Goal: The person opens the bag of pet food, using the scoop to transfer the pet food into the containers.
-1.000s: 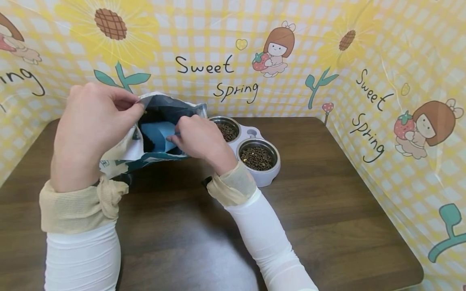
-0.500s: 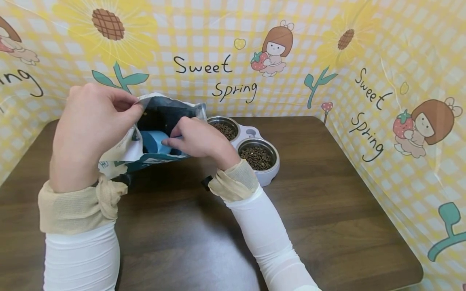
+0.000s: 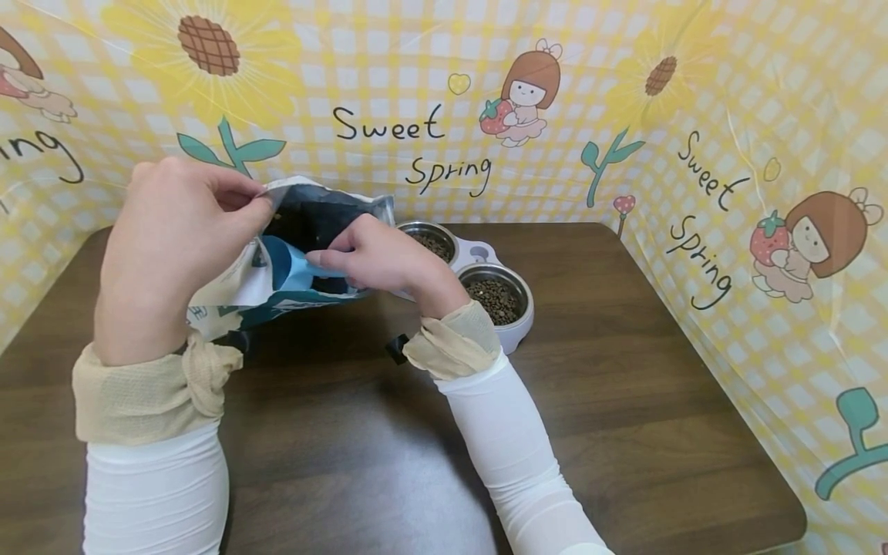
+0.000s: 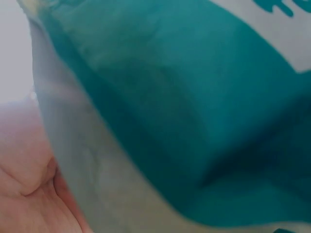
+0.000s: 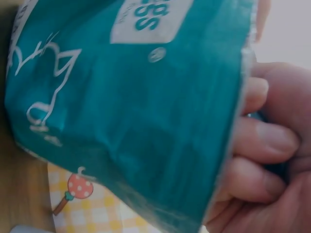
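Observation:
A teal and white pet-food bag (image 3: 267,310) stands with its mouth open at the table's back left. My left hand (image 3: 183,247) pinches the left edge of its mouth between thumb and fingers. Inside the mouth is a blue scoop (image 3: 290,266), its handle gripped by my right hand (image 3: 395,260). Whether the scoop has kibble in it cannot be seen. In the left wrist view, the bag's teal side (image 4: 160,97) fills most of the picture. Curled fingers (image 5: 265,138) show behind the bag's edge in the right wrist view.
Right of the bag stands a white double feeder (image 3: 512,338) with two metal bowls. Brown kibble lies in the near bowl (image 3: 494,301) and the far bowl (image 3: 435,245). A wooden table (image 3: 624,401) carries everything, with a yellow checked cloth (image 3: 388,69) behind it.
The scoop has turned and risen within the bag's mouth, with more of its handle showing. My right hand has shifted slightly up and right. The left hand stays on the bag's edge.

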A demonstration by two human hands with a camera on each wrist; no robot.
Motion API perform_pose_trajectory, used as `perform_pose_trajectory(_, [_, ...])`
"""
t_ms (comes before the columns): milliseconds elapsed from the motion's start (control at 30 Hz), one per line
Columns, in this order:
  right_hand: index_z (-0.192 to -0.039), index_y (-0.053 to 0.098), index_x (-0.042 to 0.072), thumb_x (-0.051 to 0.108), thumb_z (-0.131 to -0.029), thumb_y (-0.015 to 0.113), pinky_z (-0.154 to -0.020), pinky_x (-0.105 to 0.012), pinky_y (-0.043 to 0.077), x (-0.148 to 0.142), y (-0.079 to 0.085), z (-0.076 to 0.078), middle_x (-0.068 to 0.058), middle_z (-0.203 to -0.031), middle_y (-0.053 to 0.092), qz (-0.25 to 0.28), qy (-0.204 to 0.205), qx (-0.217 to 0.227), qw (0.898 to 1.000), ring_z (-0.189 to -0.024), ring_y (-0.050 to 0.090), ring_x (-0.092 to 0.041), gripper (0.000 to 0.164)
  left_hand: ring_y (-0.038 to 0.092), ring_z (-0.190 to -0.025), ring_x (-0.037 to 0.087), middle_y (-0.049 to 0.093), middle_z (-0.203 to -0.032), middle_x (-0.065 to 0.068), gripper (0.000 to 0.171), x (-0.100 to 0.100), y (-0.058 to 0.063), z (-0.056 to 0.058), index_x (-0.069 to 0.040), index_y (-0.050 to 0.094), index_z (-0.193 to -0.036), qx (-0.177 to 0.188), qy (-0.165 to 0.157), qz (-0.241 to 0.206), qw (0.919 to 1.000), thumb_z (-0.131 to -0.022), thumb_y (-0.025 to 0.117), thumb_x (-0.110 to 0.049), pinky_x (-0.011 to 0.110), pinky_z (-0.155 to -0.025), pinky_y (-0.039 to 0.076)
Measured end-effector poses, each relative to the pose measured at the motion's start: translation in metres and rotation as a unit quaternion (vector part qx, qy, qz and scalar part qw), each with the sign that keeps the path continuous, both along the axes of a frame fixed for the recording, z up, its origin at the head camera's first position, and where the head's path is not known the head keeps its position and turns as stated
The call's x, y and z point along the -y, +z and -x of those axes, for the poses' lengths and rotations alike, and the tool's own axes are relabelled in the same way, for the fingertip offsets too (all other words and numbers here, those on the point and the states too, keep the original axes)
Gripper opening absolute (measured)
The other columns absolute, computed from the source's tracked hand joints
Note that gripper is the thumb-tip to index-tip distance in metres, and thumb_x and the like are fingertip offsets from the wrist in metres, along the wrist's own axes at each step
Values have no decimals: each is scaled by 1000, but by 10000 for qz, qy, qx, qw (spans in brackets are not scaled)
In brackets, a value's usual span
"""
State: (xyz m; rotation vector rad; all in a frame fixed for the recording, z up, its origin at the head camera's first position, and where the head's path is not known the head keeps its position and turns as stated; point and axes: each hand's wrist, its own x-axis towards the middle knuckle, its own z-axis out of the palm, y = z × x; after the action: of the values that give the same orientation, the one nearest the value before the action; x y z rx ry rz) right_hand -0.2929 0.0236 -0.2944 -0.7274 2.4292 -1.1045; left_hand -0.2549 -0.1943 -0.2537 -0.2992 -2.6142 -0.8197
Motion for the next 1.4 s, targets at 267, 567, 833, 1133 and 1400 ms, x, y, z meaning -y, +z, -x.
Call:
perform_pose_trajectory(267, [-62,60,8,32,-111,63,-56,-27,31,-12,4,2,4,-51,39,520,-79,478,9975,-48,36,-15,55,74,-101,44,81,-107,28,33,1,-1,0,1,84,-115,34,41,-93,9999,-101,68,-25,8,-60,31])
perform_pose_trajectory(567, [-87,71,-10,33,-111,63,-52,-28,29,-41,3,11,0,-54,44,868,-219,842,9924,-48,34,-19,49,72,-104,45,80,-112,31,35,1,0,-1,2,82,-120,153,119,-119,9997,-102,66,-25,7,-58,32])
perform_pose_trajectory(833, [-106,76,-10,31,-112,61,-51,-26,28,-52,1,16,1,-56,46,1106,-334,1116,9870,-49,35,-17,44,72,-105,43,80,-113,30,35,0,0,0,1,82,-120,187,112,-134,9997,-103,67,-25,7,-58,32])
perform_pose_trajectory(1133, [-106,73,-11,24,-114,55,-47,-24,21,-68,-1,19,4,-54,37,1567,-305,1377,9775,-47,28,-12,40,72,-102,41,80,-111,29,34,2,-1,1,0,83,-118,96,95,-171,9998,-102,66,-25,6,-57,32])
perform_pose_trajectory(1400, [-100,77,-4,24,-113,56,-47,-23,21,-84,-3,22,5,-53,36,1664,-538,1366,9751,-47,28,-9,38,72,-102,40,81,-112,28,34,2,-2,1,0,83,-118,126,115,-140,9998,-102,66,-25,6,-58,32])
